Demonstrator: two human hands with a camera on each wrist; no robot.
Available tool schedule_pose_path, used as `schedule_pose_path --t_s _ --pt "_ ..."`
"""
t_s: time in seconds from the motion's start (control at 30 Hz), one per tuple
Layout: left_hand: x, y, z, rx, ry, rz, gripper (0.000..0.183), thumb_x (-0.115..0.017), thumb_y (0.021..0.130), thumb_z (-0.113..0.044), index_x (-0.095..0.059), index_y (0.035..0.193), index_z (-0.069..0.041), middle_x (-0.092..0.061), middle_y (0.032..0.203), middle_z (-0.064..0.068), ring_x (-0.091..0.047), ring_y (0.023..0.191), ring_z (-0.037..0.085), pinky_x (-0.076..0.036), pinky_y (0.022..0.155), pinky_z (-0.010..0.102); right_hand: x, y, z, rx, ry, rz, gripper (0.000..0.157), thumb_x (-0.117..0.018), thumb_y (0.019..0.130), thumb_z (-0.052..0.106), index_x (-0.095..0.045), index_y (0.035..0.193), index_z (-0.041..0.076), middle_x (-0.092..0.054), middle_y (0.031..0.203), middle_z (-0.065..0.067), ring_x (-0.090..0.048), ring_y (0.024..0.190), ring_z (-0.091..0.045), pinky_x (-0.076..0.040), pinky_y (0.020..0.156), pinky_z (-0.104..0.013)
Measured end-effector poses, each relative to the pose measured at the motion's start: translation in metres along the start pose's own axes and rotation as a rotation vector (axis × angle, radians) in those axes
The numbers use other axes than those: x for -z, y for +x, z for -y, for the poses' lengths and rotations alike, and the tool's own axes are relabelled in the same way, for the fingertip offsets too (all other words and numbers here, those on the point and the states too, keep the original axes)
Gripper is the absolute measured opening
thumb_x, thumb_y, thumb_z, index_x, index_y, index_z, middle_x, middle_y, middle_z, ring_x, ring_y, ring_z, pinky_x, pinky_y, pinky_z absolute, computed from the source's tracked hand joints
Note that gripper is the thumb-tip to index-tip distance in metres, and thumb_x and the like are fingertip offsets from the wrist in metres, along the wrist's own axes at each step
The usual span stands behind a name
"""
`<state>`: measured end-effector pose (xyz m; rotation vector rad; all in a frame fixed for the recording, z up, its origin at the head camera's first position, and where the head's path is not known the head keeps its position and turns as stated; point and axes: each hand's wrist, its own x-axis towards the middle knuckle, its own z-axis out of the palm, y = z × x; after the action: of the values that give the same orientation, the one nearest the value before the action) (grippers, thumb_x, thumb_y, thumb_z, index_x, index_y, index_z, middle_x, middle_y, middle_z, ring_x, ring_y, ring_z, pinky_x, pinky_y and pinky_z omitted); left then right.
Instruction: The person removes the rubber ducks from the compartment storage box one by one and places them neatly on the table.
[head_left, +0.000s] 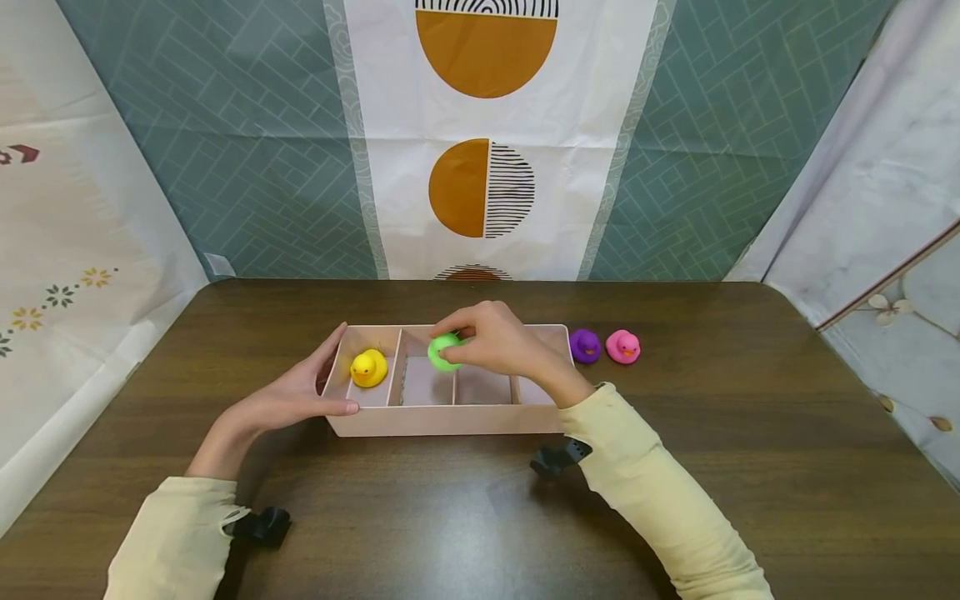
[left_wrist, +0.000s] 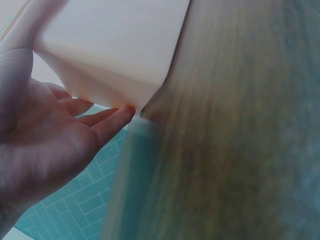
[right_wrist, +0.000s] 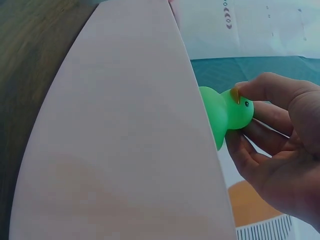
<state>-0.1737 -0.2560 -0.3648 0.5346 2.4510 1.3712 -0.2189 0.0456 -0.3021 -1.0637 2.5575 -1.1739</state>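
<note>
A pale pink divided box (head_left: pixel 450 421) sits on the table. My left hand (head_left: pixel 296 392) holds its left end, the thumb on the front wall and the fingers along the end wall (left_wrist: pixel 100 85). My right hand (head_left: pixel 498 342) pinches a green rubber duck (head_left: pixel 442 353) over the second compartment from the left. In the right wrist view the duck (right_wrist: pixel 227 112) has its lower part hidden behind the box's front wall (right_wrist: pixel 125 125), with the thumb at its beak. A yellow rubber duck (head_left: pixel 369 367) rests in the leftmost compartment.
A purple rubber duck (head_left: pixel 585 346) and a pink rubber duck (head_left: pixel 623 347) stand on the table (head_left: pixel 420 517) just right of the box. Patterned cloth (head_left: pixel 262 167) hangs behind the table's far edge, with pale cloths at both sides.
</note>
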Motion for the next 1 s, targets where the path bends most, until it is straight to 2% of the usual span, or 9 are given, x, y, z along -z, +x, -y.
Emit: schedule_pose_path --t_s 0.23,0.53,0.8,1.0 --pt "0.0 0.0 0.0 -0.001 -0.003 0.0 0.116 -0.077 0.078 -0.03 0.008 0.154 -0.009 0.002 0.158 0.025 -0.013 0.139 0.048 -0.02 0.106 0.065 0.007 -0.008 -0.004 -0.003 0.012 0.001 0.025 -0.072 0.083 0.009 -0.075 0.107 0.006 -0.071 0.103 -0.002 -0.067 0.091 -0.012 -0.051 0.078 -0.023" --pt "-0.001 0.0 0.001 -0.01 0.007 -0.002 0.116 -0.077 0.077 -0.03 0.008 0.154 -0.009 0.0 0.158 0.025 -0.015 0.139 0.048 -0.021 0.105 0.065 0.012 -0.02 -0.013 0.008 -0.003 -0.026 0.027 -0.074 0.082 0.008 -0.074 0.109 0.004 -0.07 0.107 -0.006 -0.067 0.097 -0.02 -0.052 0.088 -0.035" --pt "0.0 0.0 0.0 -0.007 0.006 -0.003 0.116 -0.077 0.078 -0.029 0.008 0.154 -0.008 0.001 0.158 0.025 -0.013 0.139 0.048 -0.02 0.106 0.065 0.019 -0.03 -0.021 -0.014 -0.012 -0.038 0.027 -0.071 0.085 0.007 -0.072 0.111 0.002 -0.07 0.11 -0.006 -0.065 0.095 -0.021 -0.054 0.081 -0.031" --pt "-0.001 0.0 0.0 -0.011 -0.001 0.0 0.116 -0.077 0.078 -0.028 0.007 0.154 -0.008 0.002 0.158 0.025 -0.013 0.139 0.048 -0.019 0.106 0.065 0.024 -0.038 -0.027 -0.01 -0.015 -0.067 0.027 -0.071 0.086 0.007 -0.072 0.112 0.002 -0.07 0.109 -0.006 -0.066 0.097 -0.022 -0.053 0.086 -0.035"
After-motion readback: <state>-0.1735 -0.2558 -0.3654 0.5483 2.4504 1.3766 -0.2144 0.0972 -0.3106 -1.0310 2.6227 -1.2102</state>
